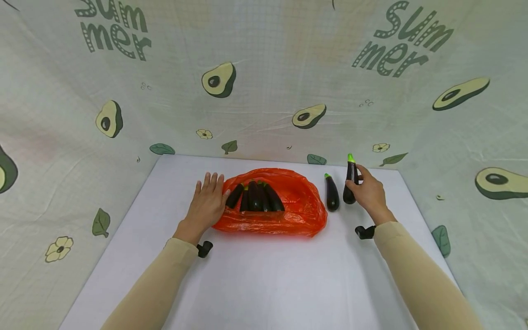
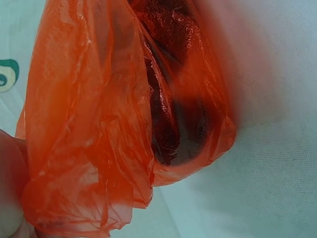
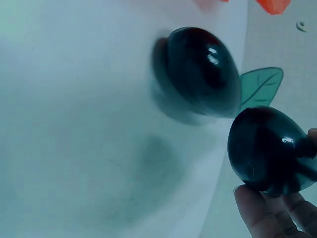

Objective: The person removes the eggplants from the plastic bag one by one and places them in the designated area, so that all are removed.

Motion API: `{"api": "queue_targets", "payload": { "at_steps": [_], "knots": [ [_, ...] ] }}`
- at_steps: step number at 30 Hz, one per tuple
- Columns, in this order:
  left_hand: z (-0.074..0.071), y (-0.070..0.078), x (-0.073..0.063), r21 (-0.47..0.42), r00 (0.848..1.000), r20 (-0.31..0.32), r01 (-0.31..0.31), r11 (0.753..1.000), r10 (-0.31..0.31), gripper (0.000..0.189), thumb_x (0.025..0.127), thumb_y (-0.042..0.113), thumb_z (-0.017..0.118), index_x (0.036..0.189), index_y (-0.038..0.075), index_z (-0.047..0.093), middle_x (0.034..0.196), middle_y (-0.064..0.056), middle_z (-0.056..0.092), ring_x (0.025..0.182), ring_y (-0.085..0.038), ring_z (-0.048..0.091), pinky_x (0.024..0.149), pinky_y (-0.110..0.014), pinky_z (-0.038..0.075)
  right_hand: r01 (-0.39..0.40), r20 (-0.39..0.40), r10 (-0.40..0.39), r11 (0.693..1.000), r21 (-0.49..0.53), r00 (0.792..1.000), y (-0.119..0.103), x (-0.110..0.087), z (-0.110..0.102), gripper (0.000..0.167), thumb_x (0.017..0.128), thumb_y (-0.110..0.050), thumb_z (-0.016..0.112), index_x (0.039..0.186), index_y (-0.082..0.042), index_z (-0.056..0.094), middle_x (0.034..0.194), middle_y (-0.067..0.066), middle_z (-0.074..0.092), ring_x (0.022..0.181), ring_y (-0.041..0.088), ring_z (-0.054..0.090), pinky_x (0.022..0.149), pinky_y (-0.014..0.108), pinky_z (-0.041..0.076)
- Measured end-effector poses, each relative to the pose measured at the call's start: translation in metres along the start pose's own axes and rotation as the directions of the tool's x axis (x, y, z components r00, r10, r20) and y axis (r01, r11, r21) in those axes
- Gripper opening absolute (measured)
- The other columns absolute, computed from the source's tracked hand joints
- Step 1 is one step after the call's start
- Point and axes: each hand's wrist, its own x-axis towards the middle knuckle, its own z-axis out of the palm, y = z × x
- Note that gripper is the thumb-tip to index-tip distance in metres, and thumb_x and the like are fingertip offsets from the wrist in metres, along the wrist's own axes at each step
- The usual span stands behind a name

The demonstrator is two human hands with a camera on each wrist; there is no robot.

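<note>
Right hand [image 1: 370, 192] pinching dark eggplant [image 1: 349, 197] between thumb and fingers, green stem end pointing away from person; second eggplant [image 1: 332, 195] on white table [image 1: 272, 284], between held one and red bag [image 1: 268, 225]; left hand [image 1: 207, 202] with fingers extended, touching bag's left edge; several eggplants [image 1: 255, 197] visible within bag's opening.

Pale cloth [image 1: 264, 114] is hanging behind a white counter [image 1: 280, 279] and is enclosing it on the left and right too. Avocado halves [image 1: 218, 80], green leaves [image 1: 229, 147] and cream flowers [image 1: 204, 134] are dotting the fabric, while green "summer" lettering [image 1: 402, 39] (split over two lines, its strokes partly filled with pale dots) is appearing at upper left and upper right. Faint creases and warm, beige-pink patches are showing through the cloth. Soft, diffuse light is falling across the counter.
</note>
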Motion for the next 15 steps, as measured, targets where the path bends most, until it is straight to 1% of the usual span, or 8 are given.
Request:
{"api": "queue_targets", "payload": {
  "at_steps": [4,9,15],
  "knots": [
    [-0.001,0.001,0.000,0.000,1.000,0.009,0.006,1.000,-0.006,0.067,0.115,0.037,0.040,0.166,-0.001,0.023,0.172,-0.027,0.022,0.163,-0.045,0.008,0.129,-0.064,0.009,-0.009,0.027,0.009,1.000,-0.015,1.000,0.009,0.004,0.006,0.071,0.105,-0.032,0.060,0.165,-0.007,0.032,0.146,0.033,0.057,0.120,0.051,0.060,0.093,0.060,0.052],
    [-0.001,0.002,0.000,0.004,1.000,0.008,0.002,1.000,-0.002,0.067,0.115,0.037,0.040,0.166,-0.002,0.023,0.172,-0.027,0.022,0.163,-0.045,0.009,0.129,-0.064,0.009,-0.012,0.057,0.013,1.000,-0.022,0.998,0.018,0.008,0.012,0.071,0.105,-0.034,0.060,0.164,-0.006,0.034,0.144,0.034,0.057,0.120,0.053,0.058,0.094,0.062,0.051],
    [-0.001,0.002,0.000,-0.010,1.000,0.004,0.008,1.000,-0.008,0.067,0.114,0.036,0.043,0.166,-0.002,0.024,0.172,-0.027,0.022,0.163,-0.045,0.009,0.129,-0.064,0.009,-0.016,0.063,0.018,0.999,-0.027,0.998,0.022,0.010,0.018,0.068,0.105,-0.033,0.060,0.162,-0.005,0.037,0.141,0.033,0.058,0.117,0.051,0.060,0.094,0.061,0.052]
  ]
}}
